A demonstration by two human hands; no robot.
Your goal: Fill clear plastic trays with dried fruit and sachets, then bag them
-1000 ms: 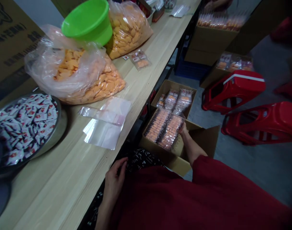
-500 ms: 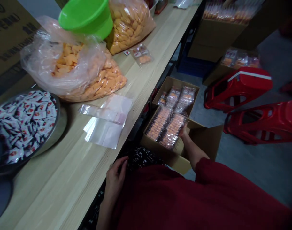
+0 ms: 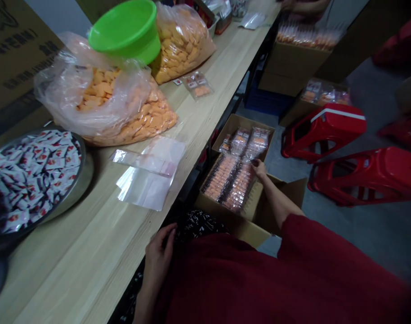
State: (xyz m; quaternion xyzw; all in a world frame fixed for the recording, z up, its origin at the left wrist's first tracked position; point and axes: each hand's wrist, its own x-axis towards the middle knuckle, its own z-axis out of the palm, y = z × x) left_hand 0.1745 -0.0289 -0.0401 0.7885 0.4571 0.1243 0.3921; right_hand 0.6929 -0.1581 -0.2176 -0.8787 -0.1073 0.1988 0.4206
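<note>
My right hand (image 3: 259, 169) is at the right-hand row of clear packets of orange snack pieces (image 3: 239, 185), its bent fingers closed at the packets' upper edge near the far end. These packets stand upright, close together, in an open cardboard box (image 3: 249, 228) on the floor side of the table. Beside them runs a second packet row (image 3: 221, 176). My left hand (image 3: 159, 252) rests by the table's front edge, over patterned black cloth; nothing shows in its loosely curled fingers, and the thumb is apart from them.
On the table (image 3: 91, 252) lie clear flat bags (image 3: 148, 180), open bags of orange pieces (image 3: 151, 117), a green basin (image 3: 124, 33) and a metal bowl of sachets (image 3: 40, 171). Red stools (image 3: 330, 126) stand right. Another person's arm (image 3: 310, 6) shows at the far end.
My right hand has moved from the right side of the packet row up to its far end. My left hand stays by the table edge. The view has shifted slightly.
</note>
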